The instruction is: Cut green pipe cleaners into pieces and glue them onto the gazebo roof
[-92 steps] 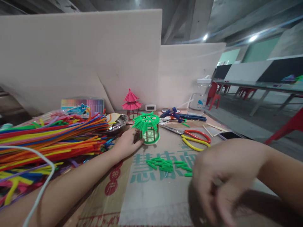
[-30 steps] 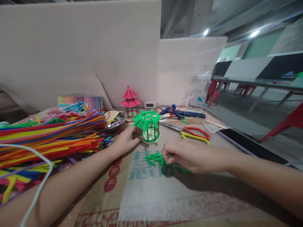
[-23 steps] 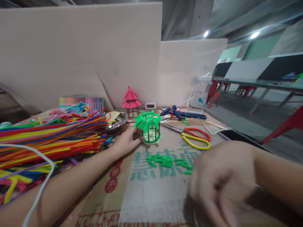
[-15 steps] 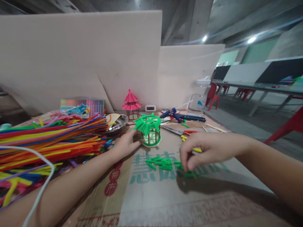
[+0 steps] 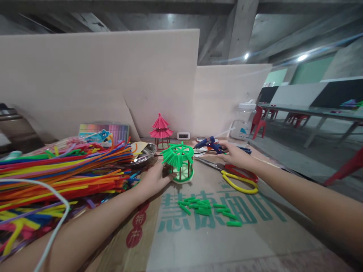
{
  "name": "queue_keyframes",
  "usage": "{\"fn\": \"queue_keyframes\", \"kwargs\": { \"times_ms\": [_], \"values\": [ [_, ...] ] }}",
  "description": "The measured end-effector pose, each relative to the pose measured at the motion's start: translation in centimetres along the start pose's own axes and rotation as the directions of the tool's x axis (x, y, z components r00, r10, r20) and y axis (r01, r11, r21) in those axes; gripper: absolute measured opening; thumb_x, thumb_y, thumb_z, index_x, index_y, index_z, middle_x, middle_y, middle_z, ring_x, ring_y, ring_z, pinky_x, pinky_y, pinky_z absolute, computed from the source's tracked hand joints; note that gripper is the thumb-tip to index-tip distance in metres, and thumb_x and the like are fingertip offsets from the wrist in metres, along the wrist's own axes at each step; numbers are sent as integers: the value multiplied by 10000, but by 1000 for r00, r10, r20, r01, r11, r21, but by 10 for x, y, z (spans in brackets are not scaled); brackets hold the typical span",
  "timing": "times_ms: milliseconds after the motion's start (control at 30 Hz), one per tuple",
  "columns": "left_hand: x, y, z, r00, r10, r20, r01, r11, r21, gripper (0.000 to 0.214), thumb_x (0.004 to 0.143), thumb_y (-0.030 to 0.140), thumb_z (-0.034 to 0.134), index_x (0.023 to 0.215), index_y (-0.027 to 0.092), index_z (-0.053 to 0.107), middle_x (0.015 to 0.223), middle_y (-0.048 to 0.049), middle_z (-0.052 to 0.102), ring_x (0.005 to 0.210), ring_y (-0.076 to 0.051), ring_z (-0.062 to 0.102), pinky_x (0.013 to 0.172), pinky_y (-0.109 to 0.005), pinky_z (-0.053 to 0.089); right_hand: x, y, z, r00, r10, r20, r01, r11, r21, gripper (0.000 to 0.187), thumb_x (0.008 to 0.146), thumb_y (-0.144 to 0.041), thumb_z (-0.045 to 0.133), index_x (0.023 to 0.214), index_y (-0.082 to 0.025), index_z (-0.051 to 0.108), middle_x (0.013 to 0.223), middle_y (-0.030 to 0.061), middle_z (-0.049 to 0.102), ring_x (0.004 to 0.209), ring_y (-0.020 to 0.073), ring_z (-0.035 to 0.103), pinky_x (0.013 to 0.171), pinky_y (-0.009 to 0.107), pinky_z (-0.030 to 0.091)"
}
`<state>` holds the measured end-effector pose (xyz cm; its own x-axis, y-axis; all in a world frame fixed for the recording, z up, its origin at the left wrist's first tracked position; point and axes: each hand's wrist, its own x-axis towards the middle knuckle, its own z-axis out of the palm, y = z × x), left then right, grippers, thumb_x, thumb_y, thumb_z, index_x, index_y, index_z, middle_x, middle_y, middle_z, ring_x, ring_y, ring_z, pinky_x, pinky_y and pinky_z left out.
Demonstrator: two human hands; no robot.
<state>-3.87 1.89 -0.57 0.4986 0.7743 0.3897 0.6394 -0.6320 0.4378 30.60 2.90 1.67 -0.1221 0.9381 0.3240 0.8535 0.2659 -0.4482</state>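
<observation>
My left hand (image 5: 154, 178) grips the left side of a small pavilion model (image 5: 181, 156) with a green pipe-cleaner roof, brown posts and a pale green-rimmed base. The model stands upright on the cardboard; some fingertips are hidden behind it. My right hand (image 5: 234, 154) stretches out to the handle of a blue glue gun (image 5: 208, 142), thumb and fingers apart around its end. Whether they touch the handle is hard to see. Below that hand lie scissors (image 5: 238, 185) with yellow and red handles. Several short green pipe-cleaner pieces (image 5: 201, 206) lie in front of the model.
Bundles of coloured pipe cleaners (image 5: 65, 162) fill the left side, with a white cable (image 5: 64, 215) across them. Behind stand a marker set (image 5: 104, 134), a metal dish (image 5: 144, 153), a pink-roofed pavilion (image 5: 161, 130), a small digital clock (image 5: 183, 135) and a clear bottle (image 5: 242, 122).
My right hand has moved from the green pieces forward to the glue gun, uncovering the scissors' handles. My left hand stays on the green-roofed pavilion. The view has tilted up slightly.
</observation>
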Motion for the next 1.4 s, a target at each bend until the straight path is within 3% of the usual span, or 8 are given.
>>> {"fn": "queue_keyframes", "kwargs": {
  "times_ms": [233, 500, 667, 767, 867, 933, 1167, 1400],
  "values": [
    [-3, 0, 0, 998, -63, -18, 63, 998, 11, 361, 851, 449, 551, 1103, 190, 565, 1032, -91, 684, 959, -278, 647, 782, -378, 524, 43, 8, 21, 997, 77, 29, -77, 997, 2, 415, 752, -389, 692, 1062, -118, 643, 976, 125, 715, 888, 267, 635, 777, 326, 461],
    [-2, -3, 2, 997, 67, -41, -71, 991, -110, 416, 865, 396, 544, 1226, 189, 529, 1208, -114, 634, 1118, -277, 593, 963, -410, 471, 57, -1, 38, 985, 152, -86, -152, 988, 5, 330, 758, -298, 647, 1034, -116, 646, 942, 128, 715, 850, 259, 650, 707, 300, 457],
    [-3, -5, 4, 997, 47, -54, -53, 990, -132, 369, 856, 363, 559, 1181, 189, 556, 1136, -102, 661, 1060, -270, 619, 940, -409, 482, 27, -18, 29, 979, 155, -136, -149, 987, 52, 212, 785, -339, 602, 871, -159, 673, 748, 80, 715, 746, 260, 664, 665, 315, 476],
    [-3, -5, 4, 997, 17, -69, -24, 993, -112, 372, 847, 337, 560, 1194, 200, 546, 1117, -90, 666, 1052, -266, 624, 928, -401, 487, -9, -37, 23, 981, 108, -164, -88, 988, 126, 285, 865, -426, 509, 959, -201, 656, 853, 53, 730, 842, 237, 675, 747, 312, 501],
    [-3, -5, 4, 995, -27, -92, 20, 997, -79, 414, 835, 317, 565, 1232, 212, 515, 1127, -88, 662, 1069, -272, 619, 918, -399, 489, -46, -60, 23, 953, -9, -304, 128, 919, 374, 308, 920, -439, 441, 1057, -223, 614, 1016, 50, 703, 901, 210, 673, 814, 336, 517],
    [-3, -5, 5, 994, -58, -94, 53, 997, -60, 425, 837, 318, 559, 1245, 216, 497, 1126, -87, 662, 1067, -271, 621, 905, -394, 494, -65, -73, 25, 939, -46, -341, 206, 869, 450, 261, 891, -427, 509, 1046, -240, 604, 970, 41, 697, 845, 198, 677, 803, 339, 533],
    [-2, -4, 5, 988, -144, -55, 145, 989, 3, 356, 864, 404, 520, 1151, 193, 520, 1061, -86, 678, 962, -260, 655, 813, -372, 518, -85, -103, 20, 980, -81, -181, 168, 828, 535, 176, 794, -380, 614, 886, -230, 612, 849, 46, 721, 771, 223, 689, 720, 353, 556],
    [-2, -4, 6, 984, -146, -104, 147, 989, -6, 340, 832, 400, 564, 1113, 208, 557, 1076, -97, 682, 999, -276, 649, 821, -375, 522, -84, -107, 14, 992, -70, -105, 109, 895, 433, 252, 732, -450, 642, 685, -244, 504, 623, 13, 628, 593, 203, 610, 562, 322, 495]
  ]
}}
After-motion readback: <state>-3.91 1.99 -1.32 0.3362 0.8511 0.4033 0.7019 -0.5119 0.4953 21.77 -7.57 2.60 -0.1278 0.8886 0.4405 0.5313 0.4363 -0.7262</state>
